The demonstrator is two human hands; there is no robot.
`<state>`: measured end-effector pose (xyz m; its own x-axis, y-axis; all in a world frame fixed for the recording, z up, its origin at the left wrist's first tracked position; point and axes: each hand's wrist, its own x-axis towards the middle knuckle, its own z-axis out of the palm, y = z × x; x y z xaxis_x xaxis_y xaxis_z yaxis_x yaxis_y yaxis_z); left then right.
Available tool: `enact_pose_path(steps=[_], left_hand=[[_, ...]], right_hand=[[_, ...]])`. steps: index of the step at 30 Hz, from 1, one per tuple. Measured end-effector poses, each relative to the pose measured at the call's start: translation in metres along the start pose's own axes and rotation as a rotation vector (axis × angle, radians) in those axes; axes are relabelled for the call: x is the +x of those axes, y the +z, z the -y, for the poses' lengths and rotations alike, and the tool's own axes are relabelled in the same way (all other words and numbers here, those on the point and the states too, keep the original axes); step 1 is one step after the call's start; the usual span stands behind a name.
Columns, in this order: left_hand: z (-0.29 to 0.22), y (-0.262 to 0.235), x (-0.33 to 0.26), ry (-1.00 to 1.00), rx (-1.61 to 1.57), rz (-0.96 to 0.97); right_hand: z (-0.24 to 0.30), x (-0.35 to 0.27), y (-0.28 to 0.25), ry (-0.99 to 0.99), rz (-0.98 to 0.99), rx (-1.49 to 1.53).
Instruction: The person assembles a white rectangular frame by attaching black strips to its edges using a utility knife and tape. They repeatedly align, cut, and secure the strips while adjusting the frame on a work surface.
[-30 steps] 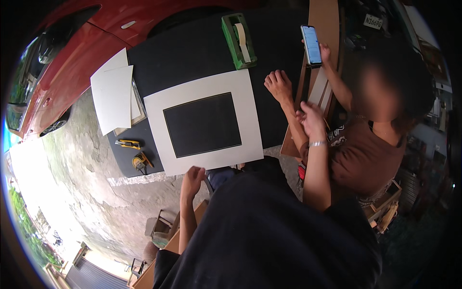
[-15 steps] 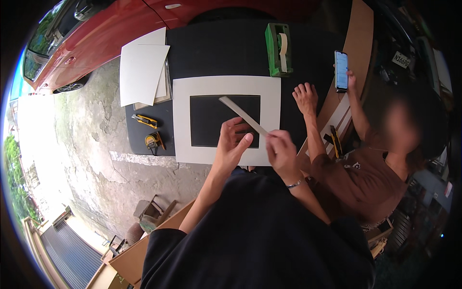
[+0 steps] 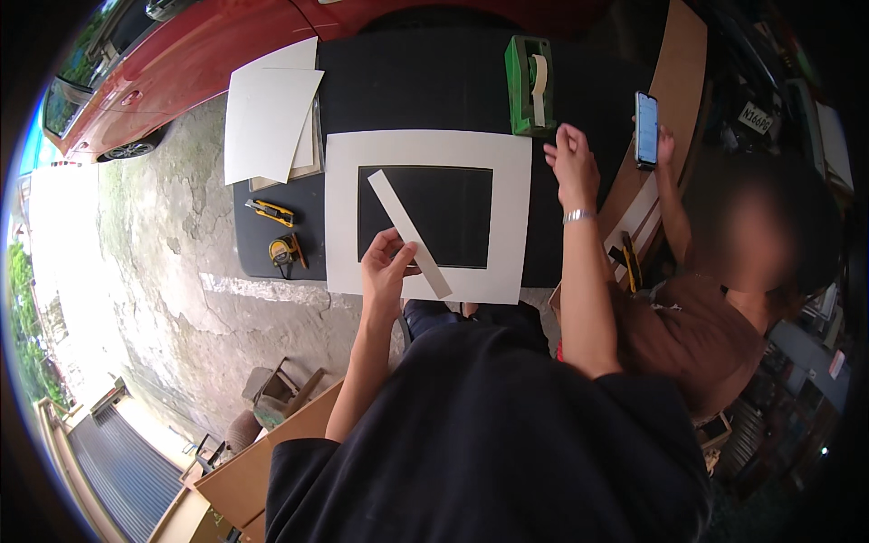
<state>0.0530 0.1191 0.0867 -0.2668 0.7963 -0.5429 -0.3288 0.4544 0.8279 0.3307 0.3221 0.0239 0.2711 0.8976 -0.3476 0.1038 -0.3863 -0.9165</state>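
Note:
A white mat frame (image 3: 342,181) with a rectangular opening lies flat on a black table (image 3: 425,86). My left hand (image 3: 386,270) pinches the near end of a long white strip (image 3: 398,213), which slants across the frame's opening. My right hand (image 3: 572,165) is off the strip, fingers apart and holding nothing, hovering past the frame's right edge just below a green tape dispenser (image 3: 530,86). A bracelet sits on that wrist.
White sheets (image 3: 267,122) are stacked at the table's far left. A yellow utility knife (image 3: 272,213) and a yellow tape measure (image 3: 285,252) lie left of the frame. A seated person at right holds a phone (image 3: 646,129). A red car (image 3: 172,54) stands beyond.
My right hand has let go of the strip and moved up and right toward the tape dispenser. My left hand now holds the strip alone, lower on the frame.

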Motion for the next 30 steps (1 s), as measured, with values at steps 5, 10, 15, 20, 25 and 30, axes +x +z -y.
enact_pose_path(steps=[5,10,15,20,25,30], left_hand=[[-0.006,-0.009,-0.011,0.022,0.047,0.009],[-0.014,-0.007,-0.02,0.027,0.03,0.003],[-0.015,-0.004,-0.02,0.007,-0.018,0.021],[-0.023,0.005,-0.017,0.026,-0.018,0.061],[-0.03,0.01,-0.019,0.026,-0.061,0.027],[-0.038,0.023,-0.018,0.034,-0.076,0.067]], right_hand=[[-0.005,0.053,0.009,0.227,0.21,0.055],[-0.02,0.051,0.005,0.223,0.187,0.376],[-0.052,0.024,0.017,-0.364,-0.213,-0.389],[-0.054,-0.008,0.022,-0.631,-0.279,-0.735],[-0.001,-0.128,0.031,-0.071,0.349,-0.166],[0.037,-0.188,0.022,0.049,0.676,-0.004]])
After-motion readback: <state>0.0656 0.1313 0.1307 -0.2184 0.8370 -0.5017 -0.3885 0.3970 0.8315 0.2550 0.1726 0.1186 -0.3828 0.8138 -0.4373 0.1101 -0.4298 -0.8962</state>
